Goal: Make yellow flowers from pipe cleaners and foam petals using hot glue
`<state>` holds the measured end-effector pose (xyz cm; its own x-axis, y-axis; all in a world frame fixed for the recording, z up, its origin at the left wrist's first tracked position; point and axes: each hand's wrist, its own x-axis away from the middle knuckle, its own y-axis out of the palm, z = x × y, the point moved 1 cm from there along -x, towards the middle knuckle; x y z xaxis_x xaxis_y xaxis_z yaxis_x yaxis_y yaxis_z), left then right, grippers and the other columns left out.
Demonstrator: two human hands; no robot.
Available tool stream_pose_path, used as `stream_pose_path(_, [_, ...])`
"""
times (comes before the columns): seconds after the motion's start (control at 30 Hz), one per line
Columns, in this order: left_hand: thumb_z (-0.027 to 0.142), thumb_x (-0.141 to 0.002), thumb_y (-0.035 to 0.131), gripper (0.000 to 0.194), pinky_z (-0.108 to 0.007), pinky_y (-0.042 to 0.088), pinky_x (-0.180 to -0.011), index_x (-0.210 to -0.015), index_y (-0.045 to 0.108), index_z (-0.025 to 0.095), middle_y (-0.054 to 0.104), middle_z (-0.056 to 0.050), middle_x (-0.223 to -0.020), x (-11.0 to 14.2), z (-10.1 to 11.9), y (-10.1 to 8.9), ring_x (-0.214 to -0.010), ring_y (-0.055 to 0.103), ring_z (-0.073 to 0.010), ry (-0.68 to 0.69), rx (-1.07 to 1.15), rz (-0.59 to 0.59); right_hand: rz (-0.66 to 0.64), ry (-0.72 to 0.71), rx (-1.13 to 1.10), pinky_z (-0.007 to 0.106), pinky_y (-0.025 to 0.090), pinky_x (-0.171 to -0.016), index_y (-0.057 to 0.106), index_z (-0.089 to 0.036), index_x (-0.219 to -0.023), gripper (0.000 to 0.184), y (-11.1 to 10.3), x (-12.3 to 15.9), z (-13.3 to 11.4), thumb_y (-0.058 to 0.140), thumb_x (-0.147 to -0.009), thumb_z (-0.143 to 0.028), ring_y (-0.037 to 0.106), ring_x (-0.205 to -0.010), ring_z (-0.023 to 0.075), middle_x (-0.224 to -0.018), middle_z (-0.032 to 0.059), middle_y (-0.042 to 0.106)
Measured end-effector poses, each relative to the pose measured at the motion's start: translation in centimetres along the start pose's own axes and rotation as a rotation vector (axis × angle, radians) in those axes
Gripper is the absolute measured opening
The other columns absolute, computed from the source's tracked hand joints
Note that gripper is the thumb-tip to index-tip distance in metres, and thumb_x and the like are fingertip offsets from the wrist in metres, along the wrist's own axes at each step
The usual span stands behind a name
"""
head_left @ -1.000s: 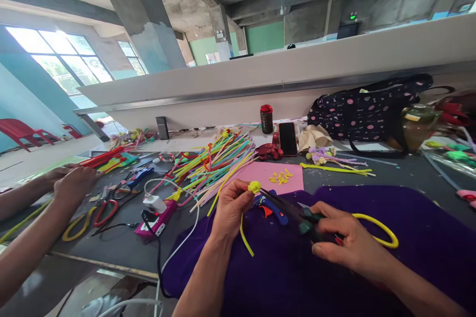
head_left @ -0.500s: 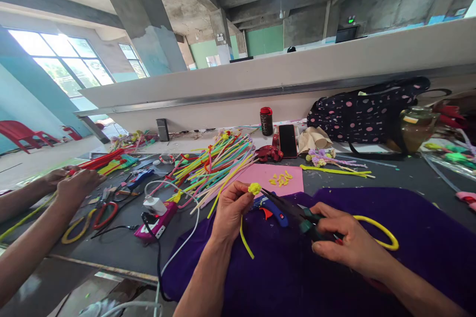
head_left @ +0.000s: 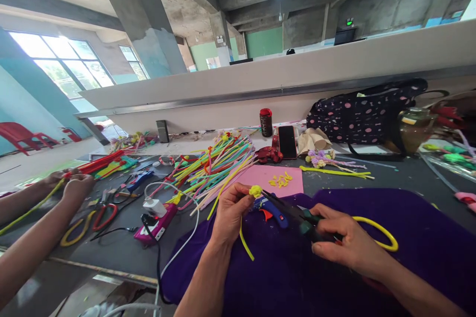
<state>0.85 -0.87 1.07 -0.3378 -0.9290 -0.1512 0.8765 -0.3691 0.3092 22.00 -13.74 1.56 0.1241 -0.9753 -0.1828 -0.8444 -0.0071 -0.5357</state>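
Forearms (head_left: 204, 277) are slanting in from the near edge here, and the two hands are facing each other over a dark purple cloth (head_left: 275, 277). The left hand (head_left: 232, 213) is angling up and slightly right, thumb and fingers closing on a little yellow puff (head_left: 255, 191), which is sticking out at the fingertips, pretty much mid-scene. A yellow strip (head_left: 246, 245) is dangling below that same hand, though the grip is hiding whether it's joined to the puff. The right hand (head_left: 344, 240) is reaching in from the near right with its wrist bent so the knuckles are pointing left, fingers curling over the top and thumb lying underneath, wrapping around a green-handled tool (head_left: 307, 228). Its dark narrow nose is pointing left and a bit far, ending right by the puff; can't tell if it's actually touching. A blue glue gun (head_left: 277, 213) is lying just behind the tool, and farther back some yellow snippets (head_left: 281, 179) are resting on a pink sheet (head_left: 245, 176). Over on the far left, a co-worker's hands (head_left: 76, 185) are holding a yellow-green strand (head_left: 31, 210).
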Motion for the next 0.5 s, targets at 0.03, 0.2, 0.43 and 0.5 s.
stream_pose_path(0.03, [0.019, -0.065, 0.070, 0.016, -0.017, 0.022, -0.041, -0.072, 0.056, 0.015, 0.054, 0.003, -0.063, 0.02, 0.00, 0.01, -0.044, 0.037, -0.0026, 0.004, -0.002, -0.006, -0.002, 0.000, 0.000, 0.026, 0.037, -0.066, 0.047, -0.016, -0.051, 0.026, -0.01, 0.01, -0.03, 0.060, -0.070, -0.026, 0.050, -0.082, 0.0185, -0.079, 0.0017, 0.048])
stream_pose_path(0.2, [0.020, -0.063, 0.071, 0.017, -0.017, 0.024, -0.042, -0.069, 0.056, 0.016, 0.053, 0.004, -0.061, 0.13, 0.10, 0.06, -0.044, 0.037, -0.0030, 0.015, -0.028, -0.002, -0.009, 0.010, -0.013, 0.026, 0.038, -0.066, 0.047, -0.016, -0.052, 0.024, -0.09, 0.02, -0.44, 0.058, -0.072, -0.024, 0.050, -0.082, 0.0184, -0.079, 0.0023, 0.049])
stream_pose_path(0.43, [0.020, -0.064, 0.070, 0.017, -0.017, 0.026, -0.044, -0.070, 0.056, 0.016, 0.055, 0.003, -0.063, 0.15, 0.23, -0.25, -0.046, 0.039, -0.0042, 0.018, -0.066, -0.005, -0.027, -0.026, -0.001, 0.025, 0.037, -0.060, 0.043, -0.016, -0.050, 0.026, -0.04, -0.22, 0.30, 0.056, -0.072, -0.021, 0.049, -0.069, 0.0138, -0.073, 0.0000, 0.049])
stream_pose_path(0.5, [0.020, -0.062, 0.071, 0.017, -0.017, 0.029, -0.046, -0.071, 0.057, 0.016, 0.058, 0.001, -0.066, 0.16, 0.29, -0.36, -0.049, 0.043, -0.0055, 0.013, -0.079, 0.002, -0.028, -0.030, -0.004, 0.025, 0.037, -0.059, 0.043, -0.016, -0.050, 0.026, -0.10, -0.24, 0.35, 0.056, -0.072, -0.020, 0.049, -0.067, 0.0132, -0.072, 0.0000, 0.050])
